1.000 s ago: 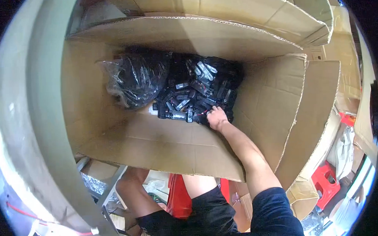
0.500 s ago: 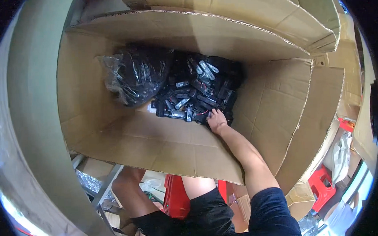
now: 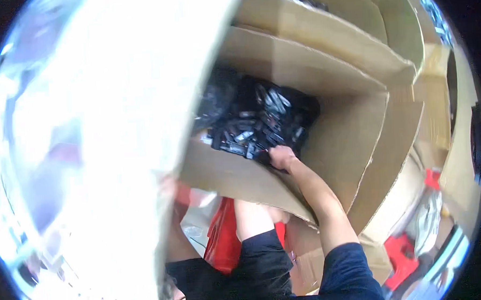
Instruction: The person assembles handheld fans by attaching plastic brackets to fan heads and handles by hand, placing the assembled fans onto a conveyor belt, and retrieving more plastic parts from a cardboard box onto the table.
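Observation:
Deep inside a large open cardboard box (image 3: 336,140), my right hand (image 3: 281,157) is closed over the near right edge of a heap of small black devices (image 3: 245,131). Whatever its fingers grip is hidden and blurred. The pieces are mostly black, some with shiny silvery or clear parts. They lie on black plastic sheeting at the bottom of the box. A dark, filled clear plastic bag (image 3: 216,94) shows partly at the left of the heap. My left hand is out of sight.
A bright, washed-out pale panel (image 3: 126,117) covers the left and cuts off that side of the box. More cardboard flaps and boxes (image 3: 347,22) stand behind and to the right. Below are my legs, a red object (image 3: 223,236) between them, and a red plastic stool (image 3: 400,261) at lower right.
My view has swung, so the pale panel covers the box's left part and looks far brighter. My right hand stays at the heap's near right edge, now more tightly closed.

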Motion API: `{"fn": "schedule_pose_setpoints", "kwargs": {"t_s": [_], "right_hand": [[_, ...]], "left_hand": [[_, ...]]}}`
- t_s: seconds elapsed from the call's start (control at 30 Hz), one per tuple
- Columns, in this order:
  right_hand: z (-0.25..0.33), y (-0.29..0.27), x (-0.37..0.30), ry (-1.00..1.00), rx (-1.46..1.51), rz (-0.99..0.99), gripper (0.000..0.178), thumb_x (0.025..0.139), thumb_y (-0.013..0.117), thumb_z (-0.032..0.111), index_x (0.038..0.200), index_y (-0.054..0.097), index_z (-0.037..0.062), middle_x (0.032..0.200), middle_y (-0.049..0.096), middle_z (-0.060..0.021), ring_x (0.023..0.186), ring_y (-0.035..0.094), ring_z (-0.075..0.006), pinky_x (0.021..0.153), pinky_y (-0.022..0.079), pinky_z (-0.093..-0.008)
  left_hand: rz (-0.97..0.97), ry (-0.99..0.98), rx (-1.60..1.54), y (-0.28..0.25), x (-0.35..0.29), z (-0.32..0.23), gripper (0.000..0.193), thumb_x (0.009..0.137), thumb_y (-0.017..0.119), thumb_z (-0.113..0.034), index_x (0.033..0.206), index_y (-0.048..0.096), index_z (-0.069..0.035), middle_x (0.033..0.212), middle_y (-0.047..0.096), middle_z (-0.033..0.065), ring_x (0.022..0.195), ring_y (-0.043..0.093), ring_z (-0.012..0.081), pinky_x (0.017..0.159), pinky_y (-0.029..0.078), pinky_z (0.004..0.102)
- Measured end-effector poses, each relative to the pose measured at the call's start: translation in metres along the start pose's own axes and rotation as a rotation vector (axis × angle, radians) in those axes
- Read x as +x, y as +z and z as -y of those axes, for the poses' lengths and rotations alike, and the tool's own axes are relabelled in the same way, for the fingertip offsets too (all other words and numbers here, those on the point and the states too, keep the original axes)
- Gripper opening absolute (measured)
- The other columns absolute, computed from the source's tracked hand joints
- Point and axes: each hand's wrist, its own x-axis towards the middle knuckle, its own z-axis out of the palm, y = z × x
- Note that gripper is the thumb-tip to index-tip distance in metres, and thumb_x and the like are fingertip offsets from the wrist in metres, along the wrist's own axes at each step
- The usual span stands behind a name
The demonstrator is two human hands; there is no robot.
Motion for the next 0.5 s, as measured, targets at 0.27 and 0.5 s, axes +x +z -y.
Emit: {"fn": "schedule_pose_setpoints", "kwargs": {"t_s": [0.27, 0.5], "right_hand": [[-0.001, -0.084, -0.031, -0.084, -0.133, -0.174, 0.031, 0.086, 0.065, 0.024, 0.111, 0.066, 0.0055, 0.110, 0.070, -0.0222, 0.106, 0.066, -0.0396, 0.090, 0.054, -0.0498], [-0.054, -0.084, -0.066, -0.346, 0.075, -0.431, 0.018, 0.087, 0.068, 0.019, 0.096, 0.063, 0.0031, 0.084, 0.069, -0.0174, 0.079, 0.069, -0.0349, 0.071, 0.055, -0.0458]], "left_hand": [[-0.345, -0.206, 0.108, -0.021, -0.046, -0.057, 0.046, 0.078, 0.064, -0.025, 0.116, 0.058, 0.001, 0.136, 0.050, 0.0317, 0.124, 0.049, 0.0512, 0.103, 0.039, 0.0601], [-0.509, -0.161, 0.031, -0.015, -0.052, -0.060, 0.048, 0.078, 0.071, -0.029, 0.118, 0.061, -0.004, 0.135, 0.054, 0.0230, 0.125, 0.052, 0.0419, 0.104, 0.042, 0.0536]]}}
